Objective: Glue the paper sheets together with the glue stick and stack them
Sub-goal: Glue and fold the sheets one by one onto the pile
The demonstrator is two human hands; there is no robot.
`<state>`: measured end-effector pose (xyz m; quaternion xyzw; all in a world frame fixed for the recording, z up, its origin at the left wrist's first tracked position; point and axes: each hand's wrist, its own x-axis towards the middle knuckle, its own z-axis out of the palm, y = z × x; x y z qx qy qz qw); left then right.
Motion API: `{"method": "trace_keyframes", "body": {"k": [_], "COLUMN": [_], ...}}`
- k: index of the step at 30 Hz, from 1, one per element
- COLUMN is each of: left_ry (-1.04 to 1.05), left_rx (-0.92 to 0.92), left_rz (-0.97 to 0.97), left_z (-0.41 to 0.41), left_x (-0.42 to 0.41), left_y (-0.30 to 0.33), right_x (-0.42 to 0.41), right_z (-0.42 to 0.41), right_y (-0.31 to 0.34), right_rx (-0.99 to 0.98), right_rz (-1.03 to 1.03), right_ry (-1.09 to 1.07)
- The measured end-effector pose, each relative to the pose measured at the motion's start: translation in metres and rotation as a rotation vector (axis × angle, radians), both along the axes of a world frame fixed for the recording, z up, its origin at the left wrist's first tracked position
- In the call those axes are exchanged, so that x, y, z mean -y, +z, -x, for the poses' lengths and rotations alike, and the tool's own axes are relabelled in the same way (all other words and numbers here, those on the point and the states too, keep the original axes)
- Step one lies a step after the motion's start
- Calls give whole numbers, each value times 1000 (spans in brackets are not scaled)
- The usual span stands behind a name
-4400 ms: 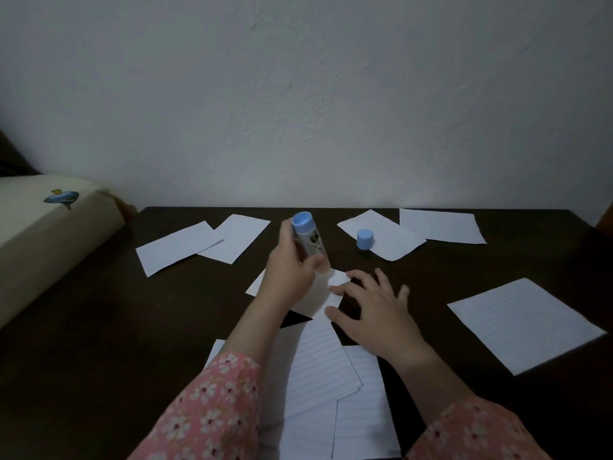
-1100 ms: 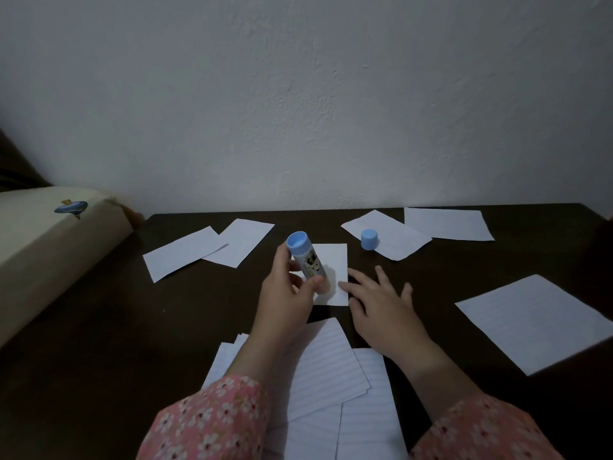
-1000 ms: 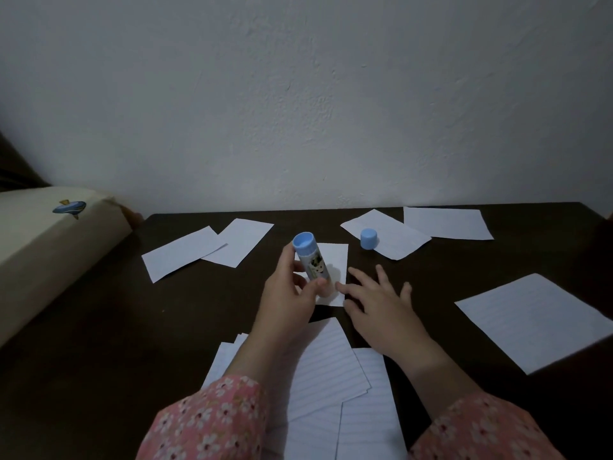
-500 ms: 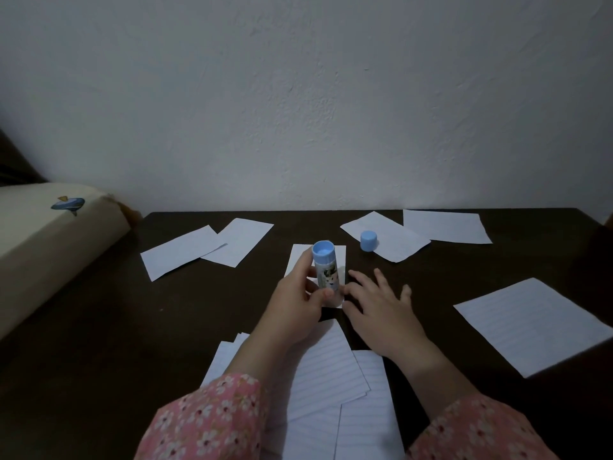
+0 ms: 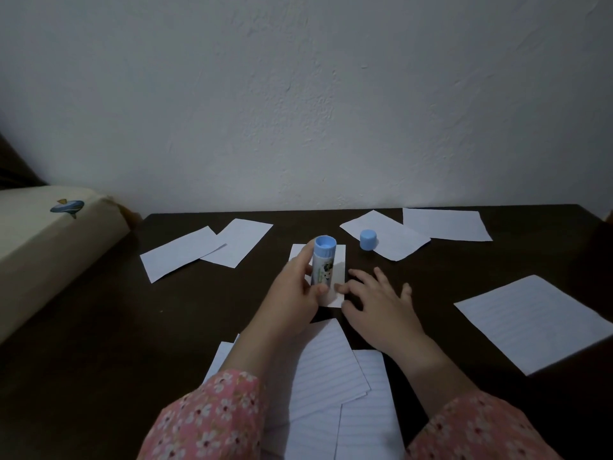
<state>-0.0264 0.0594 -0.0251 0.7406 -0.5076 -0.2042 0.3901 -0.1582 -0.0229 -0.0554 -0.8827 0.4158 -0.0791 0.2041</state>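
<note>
Head view: left hand [image 5: 293, 295] grips the upright glue stick [image 5: 322, 264] on a small sheet [image 5: 338, 275]; right hand [image 5: 378, 305] presses flat, fingers spread, mid-table [image 5: 99, 327].

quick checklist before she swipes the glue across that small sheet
1. Cap off the glue stick: ok, it stands apart on a far sheet.
2. Left hand grips the stick: ok, fingers curled round its barrel.
3. Stick end down on the small sheet: ok, though contact itself is hidden.
4. Right hand steadies the sheet: ok, fingertips at its near right edge.
5. Glue showing at the tip: cannot tell, tip hidden.
6. Next sheet in reach: ok, lined sheets lie just below the hands.
</note>
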Motion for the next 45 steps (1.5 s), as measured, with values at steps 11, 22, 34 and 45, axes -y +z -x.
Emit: {"method": "trace_keyframes", "body": {"k": [11, 22, 34, 45], "left_ry": [61, 205, 607, 221], "left_rx": [-45, -230, -835, -161], "left_rz": [-30, 63, 491, 158], "left_z": [-31, -39, -43, -26], "left_x": [-17, -28, -31, 46], "left_y": [3, 4, 28, 92], "right_x": [-1, -1, -7, 31], "right_z": [1, -1, -3, -13], "right_y": [0, 1, 5, 15], "right_rx": [37, 11, 64, 137], "right_rz": [-12, -1, 6, 78], "right_ry": [-6, -18, -33, -34]}}
